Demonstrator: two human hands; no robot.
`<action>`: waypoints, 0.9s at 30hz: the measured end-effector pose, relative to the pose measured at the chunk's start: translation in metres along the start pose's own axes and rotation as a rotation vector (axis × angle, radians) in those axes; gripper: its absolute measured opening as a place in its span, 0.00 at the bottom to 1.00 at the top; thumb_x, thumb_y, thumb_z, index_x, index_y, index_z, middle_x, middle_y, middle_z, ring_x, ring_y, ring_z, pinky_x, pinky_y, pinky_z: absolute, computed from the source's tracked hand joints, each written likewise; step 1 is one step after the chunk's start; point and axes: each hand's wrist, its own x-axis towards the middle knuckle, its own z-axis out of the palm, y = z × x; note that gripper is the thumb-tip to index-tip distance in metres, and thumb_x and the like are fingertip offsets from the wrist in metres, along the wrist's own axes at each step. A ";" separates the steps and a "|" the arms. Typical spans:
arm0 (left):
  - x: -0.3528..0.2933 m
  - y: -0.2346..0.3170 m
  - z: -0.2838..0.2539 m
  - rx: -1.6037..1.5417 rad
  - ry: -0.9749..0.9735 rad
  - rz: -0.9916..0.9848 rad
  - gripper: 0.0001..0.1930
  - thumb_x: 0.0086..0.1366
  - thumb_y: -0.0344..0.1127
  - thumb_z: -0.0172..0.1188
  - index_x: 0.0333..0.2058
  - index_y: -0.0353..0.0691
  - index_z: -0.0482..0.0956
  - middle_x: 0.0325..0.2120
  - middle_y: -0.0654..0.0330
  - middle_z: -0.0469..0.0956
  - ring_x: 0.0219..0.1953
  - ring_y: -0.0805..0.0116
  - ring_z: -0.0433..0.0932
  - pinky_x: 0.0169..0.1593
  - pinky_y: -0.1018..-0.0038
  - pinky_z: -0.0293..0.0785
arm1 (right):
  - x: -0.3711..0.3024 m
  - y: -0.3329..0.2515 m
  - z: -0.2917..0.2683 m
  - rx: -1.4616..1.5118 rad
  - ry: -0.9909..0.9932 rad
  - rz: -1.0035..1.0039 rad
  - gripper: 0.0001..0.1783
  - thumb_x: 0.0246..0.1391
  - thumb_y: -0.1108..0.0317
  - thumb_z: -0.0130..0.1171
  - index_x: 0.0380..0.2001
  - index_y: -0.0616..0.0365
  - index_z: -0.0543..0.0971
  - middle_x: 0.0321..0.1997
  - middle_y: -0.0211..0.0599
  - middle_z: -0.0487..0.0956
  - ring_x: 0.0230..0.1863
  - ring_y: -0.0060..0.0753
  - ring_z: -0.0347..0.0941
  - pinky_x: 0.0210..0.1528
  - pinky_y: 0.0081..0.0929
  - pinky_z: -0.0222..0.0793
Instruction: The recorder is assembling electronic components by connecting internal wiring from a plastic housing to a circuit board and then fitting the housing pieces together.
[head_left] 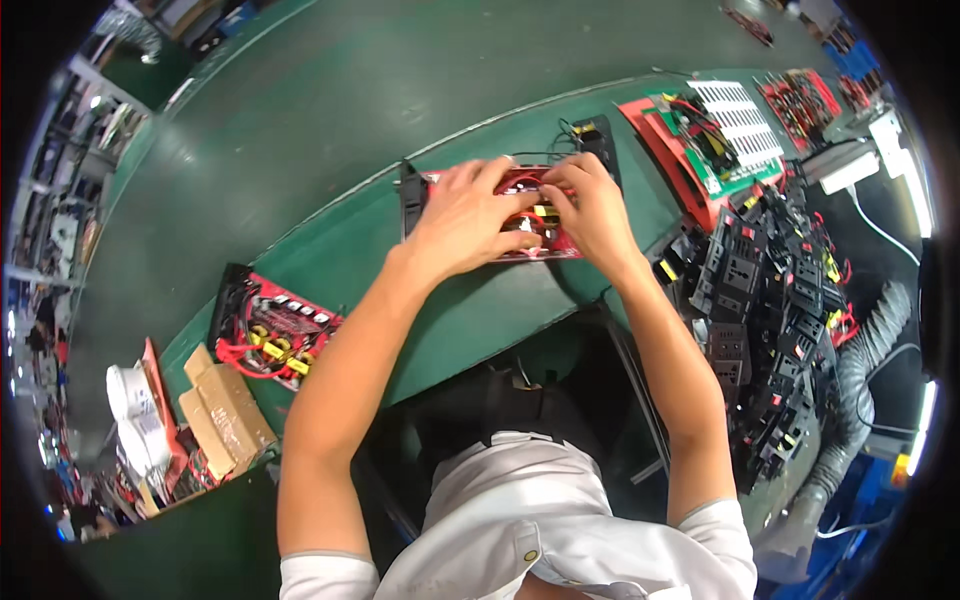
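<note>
An uncovered red-cased electronic unit point(555, 245) lies on the green bench in front of me. It has a black end plate point(412, 205) on its left, with red wires and yellow-wrapped parts inside. My left hand point(465, 220) rests across the unit's left and middle part, fingers spread out over it. Over its right part, my right hand point(590, 205) has bent fingers brought together at the wires. What those fingertips hold, if anything, is too small to see. A black end panel point(597, 140) with thin dark wires lies behind my right hand.
A similar red unit point(275, 325) sits to the left, near an open cardboard box point(228, 415) and a white roll-like item point(138, 415). At right are piled black socket panels point(740, 270), stacked boards with a white slotted sheet point(735, 120) and a grey flexible duct point(850, 400).
</note>
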 end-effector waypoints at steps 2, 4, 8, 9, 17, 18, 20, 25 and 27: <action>-0.009 0.008 -0.016 -0.043 0.174 -0.030 0.29 0.62 0.53 0.62 0.59 0.48 0.73 0.61 0.43 0.65 0.61 0.43 0.67 0.62 0.53 0.65 | -0.012 -0.009 -0.012 -0.016 0.083 -0.045 0.09 0.55 0.74 0.62 0.40 0.62 0.80 0.45 0.44 0.76 0.45 0.44 0.76 0.47 0.33 0.72; -0.025 0.009 -0.033 0.077 0.384 -0.339 0.32 0.63 0.47 0.62 0.63 0.44 0.66 0.59 0.41 0.66 0.57 0.41 0.71 0.58 0.54 0.71 | -0.030 -0.021 -0.028 0.000 0.151 -0.042 0.13 0.54 0.77 0.62 0.44 0.63 0.78 0.47 0.45 0.75 0.47 0.45 0.75 0.48 0.33 0.71; -0.054 -0.026 -0.039 -0.069 0.131 -0.592 0.41 0.59 0.38 0.62 0.69 0.46 0.54 0.50 0.37 0.75 0.54 0.40 0.75 0.57 0.56 0.71 | -0.074 -0.033 -0.022 0.063 0.096 -0.110 0.14 0.53 0.80 0.61 0.44 0.64 0.77 0.47 0.48 0.75 0.47 0.48 0.74 0.48 0.34 0.71; -0.047 -0.028 -0.037 -0.075 0.134 -0.572 0.41 0.59 0.38 0.62 0.69 0.46 0.54 0.50 0.37 0.75 0.54 0.40 0.75 0.57 0.56 0.71 | -0.083 -0.033 -0.023 0.078 0.065 -0.110 0.15 0.53 0.79 0.61 0.45 0.63 0.77 0.47 0.48 0.75 0.47 0.48 0.74 0.48 0.34 0.71; 0.020 -0.135 -0.042 -0.366 0.211 -0.536 0.32 0.51 0.33 0.61 0.59 0.42 0.75 0.56 0.49 0.77 0.58 0.58 0.76 0.61 0.70 0.69 | -0.099 -0.008 -0.007 0.088 -0.052 -0.064 0.14 0.57 0.73 0.59 0.47 0.60 0.75 0.47 0.47 0.74 0.44 0.52 0.74 0.46 0.39 0.72; 0.012 -0.175 -0.050 -0.308 0.253 -0.579 0.32 0.51 0.32 0.61 0.59 0.43 0.76 0.56 0.48 0.77 0.58 0.59 0.76 0.61 0.70 0.68 | -0.097 -0.016 -0.006 0.152 -0.106 -0.018 0.13 0.57 0.72 0.59 0.46 0.61 0.75 0.46 0.47 0.74 0.45 0.54 0.73 0.47 0.41 0.72; 0.018 -0.206 -0.067 -0.198 0.310 -0.597 0.31 0.53 0.36 0.62 0.59 0.46 0.75 0.53 0.47 0.78 0.55 0.57 0.78 0.59 0.68 0.70 | -0.100 -0.015 -0.006 0.176 -0.085 -0.052 0.14 0.57 0.71 0.59 0.47 0.60 0.75 0.46 0.48 0.74 0.45 0.56 0.73 0.47 0.43 0.72; 0.003 -0.274 -0.102 0.041 0.510 -0.623 0.50 0.59 0.58 0.64 0.71 0.42 0.49 0.62 0.39 0.67 0.62 0.46 0.70 0.64 0.62 0.65 | -0.100 -0.017 -0.002 0.162 -0.083 0.055 0.11 0.56 0.77 0.58 0.44 0.63 0.77 0.43 0.47 0.76 0.43 0.50 0.76 0.44 0.35 0.73; -0.012 -0.270 -0.171 0.363 0.073 -0.479 0.46 0.60 0.60 0.62 0.70 0.44 0.55 0.65 0.42 0.63 0.63 0.48 0.68 0.65 0.61 0.65 | -0.097 -0.012 -0.008 0.058 -0.005 -0.151 0.10 0.56 0.79 0.58 0.43 0.64 0.76 0.40 0.45 0.76 0.37 0.44 0.76 0.39 0.31 0.72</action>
